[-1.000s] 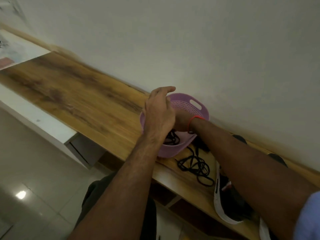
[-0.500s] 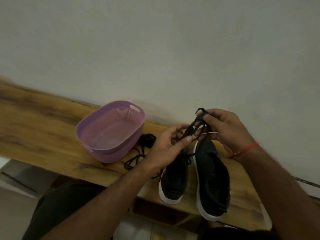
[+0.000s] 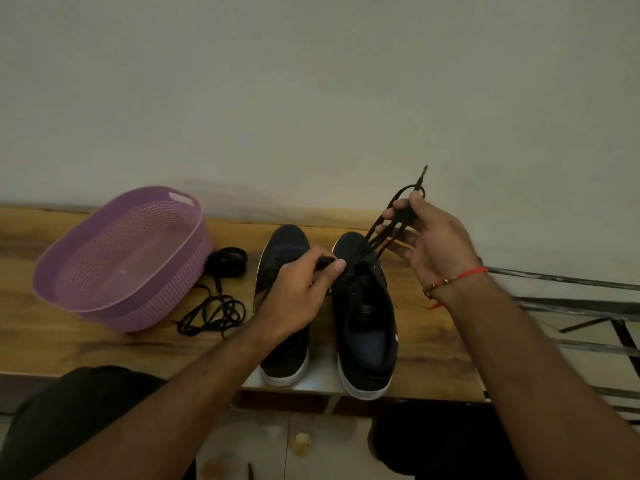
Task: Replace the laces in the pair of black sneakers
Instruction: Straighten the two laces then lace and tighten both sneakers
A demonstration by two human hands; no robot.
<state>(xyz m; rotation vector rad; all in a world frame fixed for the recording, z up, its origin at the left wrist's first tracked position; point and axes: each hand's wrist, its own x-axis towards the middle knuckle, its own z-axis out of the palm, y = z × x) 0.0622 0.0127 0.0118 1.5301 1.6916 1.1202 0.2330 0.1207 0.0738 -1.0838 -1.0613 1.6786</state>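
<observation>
Head view showed both hands, left hand point(image 3: 298, 292) and right hand point(image 3: 429, 237), pinching one black lace point(image 3: 377, 230) above the right sneaker point(image 3: 363, 327); lacing seemed barely begun, with other laces point(image 3: 214, 310) loose at nine o'clock.

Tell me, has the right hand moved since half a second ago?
Yes. The right hand, pinching the black lace, now sits further right of the right sneaker's toe.

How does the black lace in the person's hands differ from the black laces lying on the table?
The held lace is stretched taut in the air between left hand and right hand; the loose laces lie slack, tangled on the table beside the purple basket. Both are black.
</observation>
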